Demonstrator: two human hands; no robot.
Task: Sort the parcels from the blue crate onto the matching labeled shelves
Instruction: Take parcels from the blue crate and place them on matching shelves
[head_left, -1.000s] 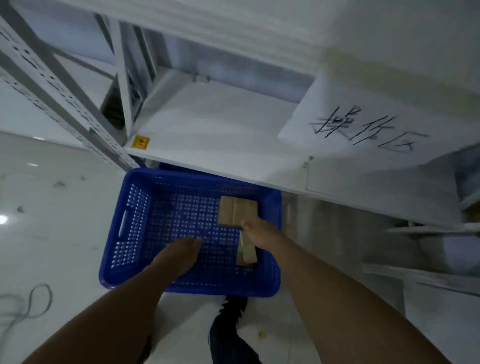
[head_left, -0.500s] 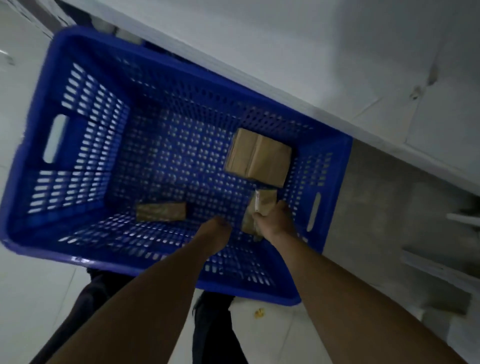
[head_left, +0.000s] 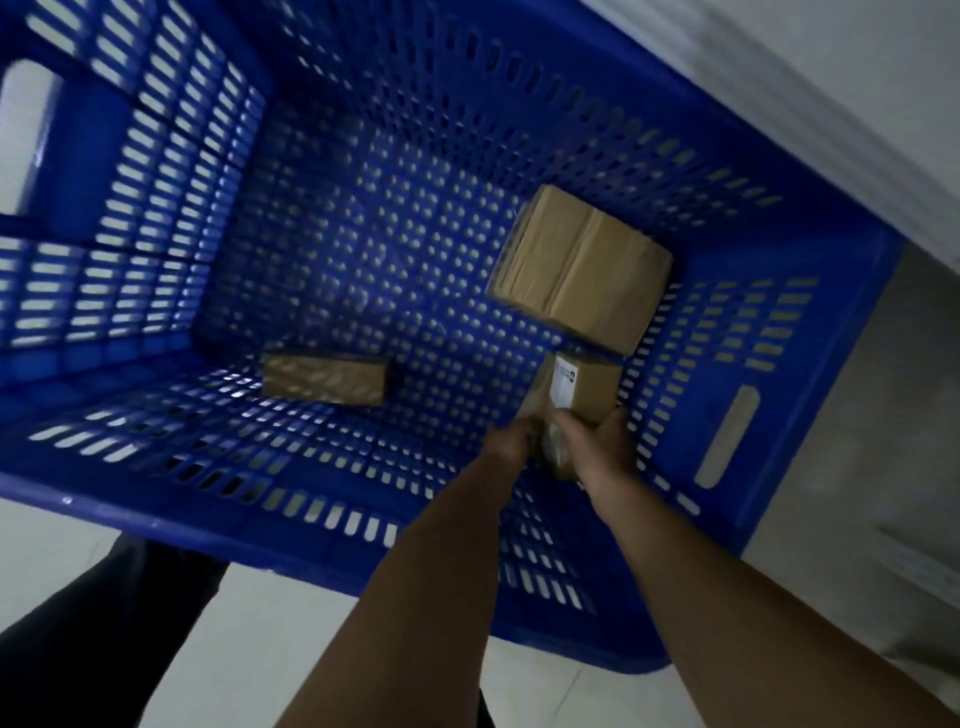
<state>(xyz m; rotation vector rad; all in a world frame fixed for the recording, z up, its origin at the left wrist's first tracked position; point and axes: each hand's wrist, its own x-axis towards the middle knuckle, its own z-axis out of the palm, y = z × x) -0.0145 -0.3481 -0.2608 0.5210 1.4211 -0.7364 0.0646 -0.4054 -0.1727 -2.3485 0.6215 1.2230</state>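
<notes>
The blue crate (head_left: 156, 499) fills most of the head view, seen from above. A small brown parcel with a white label (head_left: 584, 395) stands near the crate's right wall. My right hand (head_left: 597, 449) grips its near end, and my left hand (head_left: 511, 444) holds the same parcel from the left side. A larger brown box (head_left: 579, 267) lies just behind it on the crate floor. A flat brown parcel (head_left: 324, 378) lies to the left, apart from both hands.
A white shelf board (head_left: 831, 78) overhangs the crate's far right edge. Pale floor (head_left: 857, 467) shows to the right of the crate and in front of it. My dark trouser leg (head_left: 93, 639) is at the lower left.
The view has dropped much closer to the crate. My left hand has moved right onto the small labelled parcel, which my right hand keeps holding.
</notes>
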